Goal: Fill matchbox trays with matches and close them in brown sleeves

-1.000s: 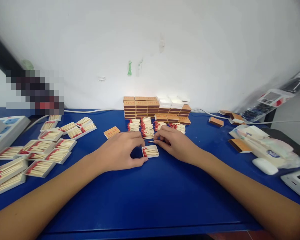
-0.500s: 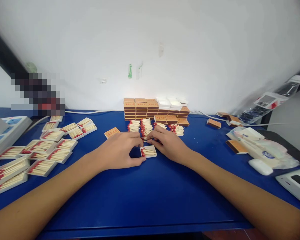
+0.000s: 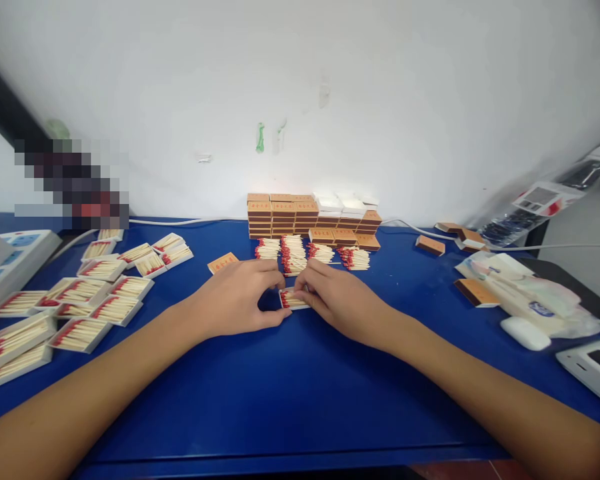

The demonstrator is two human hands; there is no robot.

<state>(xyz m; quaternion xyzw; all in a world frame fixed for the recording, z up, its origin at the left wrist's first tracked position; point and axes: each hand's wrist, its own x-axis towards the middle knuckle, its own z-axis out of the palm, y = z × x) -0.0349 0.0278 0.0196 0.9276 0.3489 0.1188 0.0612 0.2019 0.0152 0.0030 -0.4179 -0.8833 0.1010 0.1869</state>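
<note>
A small white matchbox tray [image 3: 286,304] holds red-tipped matches [image 3: 293,298] and lies on the blue table. My left hand [image 3: 235,297] curves around the tray's left end, thumb at its front corner and forefinger at the back. Over the tray's right part, my right hand [image 3: 337,293] is closed in a pinch on matches; its fingers hide that part. Just behind are several heaps of loose matches [image 3: 293,253], heads mostly to the left. An orange matchbox sleeve [image 3: 223,263] lies flat beyond my left hand.
Stacked matchboxes [image 3: 283,217] stand against the wall, some white trays [image 3: 351,207] on top. Several match-filled trays [image 3: 83,293] spread at the left near a power strip [image 3: 23,250]. At the right lie loose matchboxes [image 3: 430,245], a tissue pack [image 3: 535,297] and a white case [image 3: 525,332].
My right hand has moved from beside the match heaps down onto the tray, covering its right part. My left hand has stayed around the tray's left end.
</note>
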